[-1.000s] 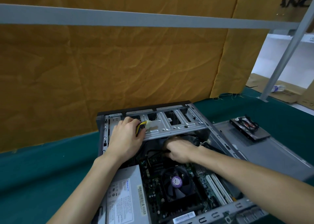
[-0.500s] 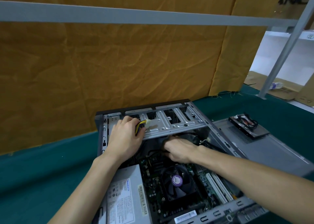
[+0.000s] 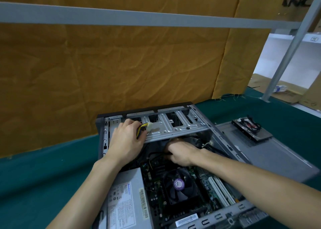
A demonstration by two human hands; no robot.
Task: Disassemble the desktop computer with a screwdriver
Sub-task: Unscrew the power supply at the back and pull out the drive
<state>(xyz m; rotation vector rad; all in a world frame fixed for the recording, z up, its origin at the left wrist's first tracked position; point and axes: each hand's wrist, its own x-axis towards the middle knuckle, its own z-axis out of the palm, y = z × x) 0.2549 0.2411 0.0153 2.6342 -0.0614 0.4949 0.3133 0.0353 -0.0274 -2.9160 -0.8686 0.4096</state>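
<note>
A person works with 2 bare hands inside an opened desktop computer [image 3: 205,159] lying on its side on a green cloth-covered table [image 3: 43,185], the case directly in front of the camera wearer. The left hand [image 3: 125,141] rests at the near end of the metal drive cage [image 3: 173,126], fingers curled round a bundle of yellow and black wires ending in a white power connector [image 3: 149,125]. The right hand [image 3: 180,153] reaches under the cage, fingers closed on a black cable [image 3: 153,154] above the motherboard [image 3: 157,194].

The teardown appears partly done: the side panel [image 3: 271,152] is off and lies on the table just right of the case, with a removed drive [image 3: 251,128] and its loose leads resting on top. Much seems left, since the power supply [image 3: 125,199], the CPU fan [image 3: 178,184], the motherboard and 2 white expansion slots [image 3: 220,190] sit in place. The step in hand looks like freeing cables by hand; no screwdriver is visible.

Behind the table hangs a creased mustard-coloured cloth backdrop [image 3: 112,63], crossed by a grey metal bar [image 3: 139,19]. A slanted grey post [image 3: 293,42] stands at the right, and beyond it are white shelving [image 3: 284,54] and cardboard boxes [image 3: 295,91].
</note>
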